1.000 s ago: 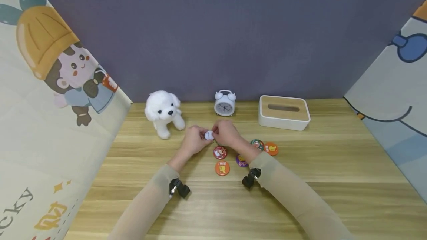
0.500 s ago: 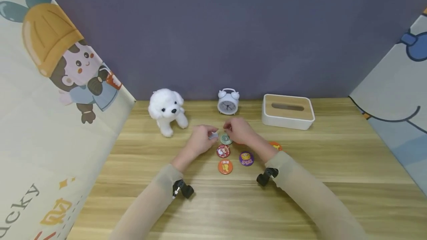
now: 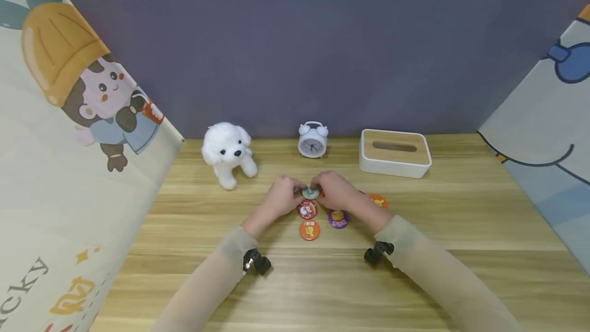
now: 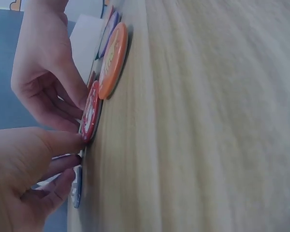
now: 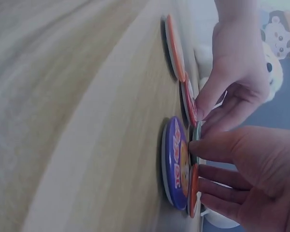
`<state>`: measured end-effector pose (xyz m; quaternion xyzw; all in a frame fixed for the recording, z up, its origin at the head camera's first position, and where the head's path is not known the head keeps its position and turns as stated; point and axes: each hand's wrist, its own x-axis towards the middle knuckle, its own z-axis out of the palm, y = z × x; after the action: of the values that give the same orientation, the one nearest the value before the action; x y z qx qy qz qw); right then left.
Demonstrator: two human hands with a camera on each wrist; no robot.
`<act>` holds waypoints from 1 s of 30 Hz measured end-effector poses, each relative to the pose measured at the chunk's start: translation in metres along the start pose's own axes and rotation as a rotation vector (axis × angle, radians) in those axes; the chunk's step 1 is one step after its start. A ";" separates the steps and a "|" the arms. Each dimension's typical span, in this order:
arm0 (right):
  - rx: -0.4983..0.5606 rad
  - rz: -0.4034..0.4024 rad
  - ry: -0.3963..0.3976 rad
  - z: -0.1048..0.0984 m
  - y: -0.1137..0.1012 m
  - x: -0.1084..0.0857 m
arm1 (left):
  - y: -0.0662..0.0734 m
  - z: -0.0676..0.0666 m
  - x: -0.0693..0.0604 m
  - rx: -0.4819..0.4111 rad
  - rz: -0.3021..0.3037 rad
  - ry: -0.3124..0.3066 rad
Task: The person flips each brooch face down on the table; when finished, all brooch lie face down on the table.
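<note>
As left hand (image 3: pixel 282 195) and right hand (image 3: pixel 335 191) pinch a green badge (image 3: pixel 311 194) between them, red badge (image 3: pixel 307 210) just nearside of both.

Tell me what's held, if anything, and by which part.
Green badge, at opposite edges, between left hand and right hand. Whether the left also holds the bluish badge cannot be told.

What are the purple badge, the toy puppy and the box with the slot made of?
Purple badge: probably metal under clear plastic; its rounded face looks glossy.
Toy puppy: soft plush fabric, matte, with a furry-looking coat.
Box: likely hard plastic, its white sides smooth and even; its dull tan top could be wood.
</note>
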<state>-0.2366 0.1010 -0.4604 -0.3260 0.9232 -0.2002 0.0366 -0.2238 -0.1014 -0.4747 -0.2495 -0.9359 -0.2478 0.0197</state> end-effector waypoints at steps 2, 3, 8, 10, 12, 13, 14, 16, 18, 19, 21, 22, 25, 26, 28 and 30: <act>0.007 -0.007 0.015 0.000 0.001 0.000 | -0.002 0.000 0.000 -0.011 -0.006 0.001; 0.015 -0.010 0.030 0.001 0.002 0.000 | -0.002 0.000 0.000 -0.031 -0.014 0.007; 0.059 -0.001 0.159 0.003 0.009 -0.001 | -0.006 0.003 0.002 -0.206 -0.089 0.127; 0.086 0.012 0.217 0.005 0.011 -0.001 | -0.006 0.004 0.003 -0.271 -0.101 0.200; 0.115 0.028 0.262 0.005 0.012 0.000 | -0.005 0.003 0.004 -0.305 -0.097 0.254; 0.131 0.038 0.278 0.005 0.012 0.000 | -0.004 0.002 0.004 -0.321 -0.094 0.271; 0.149 0.047 0.293 0.005 0.012 0.001 | -0.003 0.002 0.004 -0.333 -0.090 0.284; 0.201 0.069 0.307 0.004 0.012 0.002 | -0.001 0.001 0.004 -0.353 -0.090 0.303; 0.264 0.094 0.309 0.002 0.012 0.004 | 0.002 0.001 0.004 -0.351 -0.098 0.306; 0.290 0.104 0.313 0.002 0.013 0.004 | 0.003 0.001 0.004 -0.344 -0.102 0.304; 0.342 0.127 0.319 0.000 0.014 0.005 | 0.004 0.002 0.005 -0.321 -0.098 0.302; 0.362 0.134 0.321 -0.001 0.015 0.005 | 0.005 0.002 0.006 -0.310 -0.094 0.298; 0.393 0.143 0.325 -0.001 0.020 0.005 | 0.007 0.005 0.010 -0.294 -0.067 0.301; 0.399 0.145 0.321 -0.001 0.021 0.004 | 0.008 0.007 0.011 -0.288 -0.059 0.304; 0.404 0.150 0.311 0.000 0.025 0.004 | 0.009 0.010 0.014 -0.280 -0.055 0.306; 0.406 0.158 0.293 0.000 0.027 0.003 | 0.008 0.012 0.016 -0.264 -0.057 0.306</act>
<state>-0.2546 0.1180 -0.4703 -0.2063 0.8821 -0.4232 -0.0173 -0.2325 -0.0822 -0.4790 -0.1830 -0.8881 -0.4037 0.1217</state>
